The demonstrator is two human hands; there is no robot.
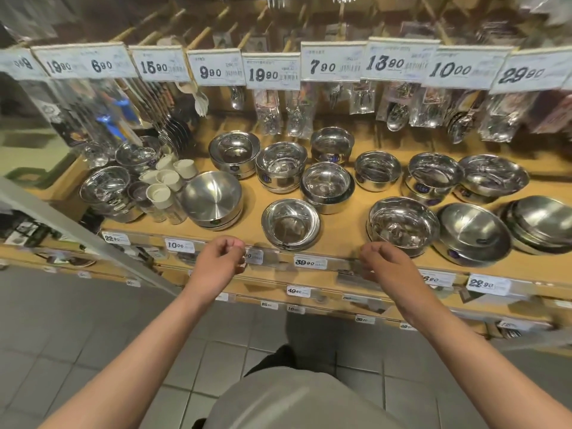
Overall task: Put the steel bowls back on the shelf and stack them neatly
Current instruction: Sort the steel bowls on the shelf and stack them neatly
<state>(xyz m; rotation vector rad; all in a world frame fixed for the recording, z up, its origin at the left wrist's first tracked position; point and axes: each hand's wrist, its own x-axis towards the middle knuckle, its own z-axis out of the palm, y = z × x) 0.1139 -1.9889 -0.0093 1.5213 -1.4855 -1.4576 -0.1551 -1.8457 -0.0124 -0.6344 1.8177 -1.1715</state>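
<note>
Several stacks of steel bowls stand on the wooden shelf (340,239). A shiny stack (290,223) sits near the front edge at the middle, another stack (402,226) to its right, and a matte stack (212,198) to its left. More stacks fill the back row, such as one (234,153) at the back middle. My left hand (218,258) hangs in front of the shelf edge with fingers loosely curled and holds nothing. My right hand (382,263) does the same just below the right front stack, touching no bowl.
White-capped glass jars (162,196) stand left of the matte bowls. Packaged cutlery (269,116) hangs on pegs above the back row under price cards (272,71). Lower shelves with price tags (309,262) jut out beneath. A tiled floor (93,320) lies below.
</note>
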